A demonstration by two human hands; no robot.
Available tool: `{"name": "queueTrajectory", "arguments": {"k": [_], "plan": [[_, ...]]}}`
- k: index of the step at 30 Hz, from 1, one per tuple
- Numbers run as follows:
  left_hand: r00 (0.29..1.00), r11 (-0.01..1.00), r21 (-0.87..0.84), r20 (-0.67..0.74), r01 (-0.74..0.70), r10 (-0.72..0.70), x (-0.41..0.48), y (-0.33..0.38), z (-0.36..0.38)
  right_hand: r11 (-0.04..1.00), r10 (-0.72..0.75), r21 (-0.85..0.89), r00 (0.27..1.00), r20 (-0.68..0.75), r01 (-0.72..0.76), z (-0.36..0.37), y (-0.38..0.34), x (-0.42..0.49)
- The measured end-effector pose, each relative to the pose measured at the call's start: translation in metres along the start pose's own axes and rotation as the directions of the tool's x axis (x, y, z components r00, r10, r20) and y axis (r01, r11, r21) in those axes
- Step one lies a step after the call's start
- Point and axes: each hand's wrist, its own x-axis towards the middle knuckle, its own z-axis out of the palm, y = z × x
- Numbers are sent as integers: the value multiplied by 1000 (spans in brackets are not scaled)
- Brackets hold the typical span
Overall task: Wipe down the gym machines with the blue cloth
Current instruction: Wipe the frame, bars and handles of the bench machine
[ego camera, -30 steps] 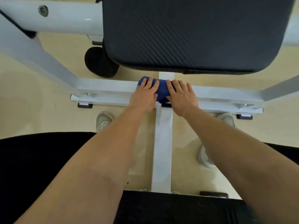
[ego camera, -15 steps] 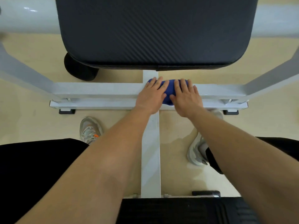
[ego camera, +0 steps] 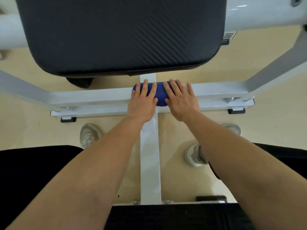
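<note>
The blue cloth (ego camera: 159,93) lies bunched on the white crossbar (ego camera: 93,97) of the gym machine, where the bar meets the white centre beam (ego camera: 150,156). My left hand (ego camera: 142,103) presses flat on the cloth's left part with straight fingers. My right hand (ego camera: 180,102) presses on its right part, fingers spread, the outer ones reaching onto the bar. Most of the cloth is hidden under the two hands.
A large black pad (ego camera: 119,34) overhangs just beyond the hands. White slanted frame tubes run at left (ego camera: 23,88) and right (ego camera: 272,67). Grey shoes (ego camera: 88,135) (ego camera: 194,155) stand on the beige floor either side of the centre beam. A black seat (ego camera: 174,216) is at the bottom.
Both hands and the cloth have slid slightly to the right along the crossbar. The view has shifted, so the pad and frame sit further left in frame.
</note>
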Motion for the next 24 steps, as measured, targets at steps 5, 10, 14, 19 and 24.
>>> {"name": "queueTrajectory", "arguments": {"k": [5,10,14,19,24], "plan": [[997,997,-19,-11,-71,71,30,89,2,995,94,-38,996,10,-93,3,87,-28],[983,982,-49,-24,-181,180,55,168,4,975,220,-52,975,22,-218,4,159,-54],[957,956,-54,-49,-288,286,60,166,6,951,307,-35,952,-8,-307,8,154,-55],[961,966,-26,-109,-257,253,40,106,13,953,299,76,952,-68,-294,12,85,-42],[977,985,53,-128,-165,171,32,92,21,971,237,49,966,-101,-233,20,75,-40]]}}
